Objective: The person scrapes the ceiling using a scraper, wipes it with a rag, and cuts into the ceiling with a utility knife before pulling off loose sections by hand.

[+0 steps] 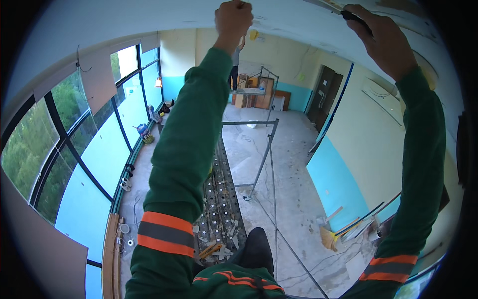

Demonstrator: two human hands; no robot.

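My right hand is raised to the ceiling at the upper right, gripping the black handle of a scraper. Its flat blade reaches the top edge of the picture, close to a rough, peeled patch. My left hand is lifted beneath the ceiling as a closed fist; a small dark spot shows at its top, and I cannot tell whether it holds anything. Below me, a perforated metal scaffold platform carries flaked scraps and a yellow-orange utility knife beside my dark shoe.
The scaffold's grey end frame and diagonal braces stand ahead. Farther off, another person stands on a second scaffold. Tall windows line the left. A straw broom leans at the right wall; cables cross the floor.
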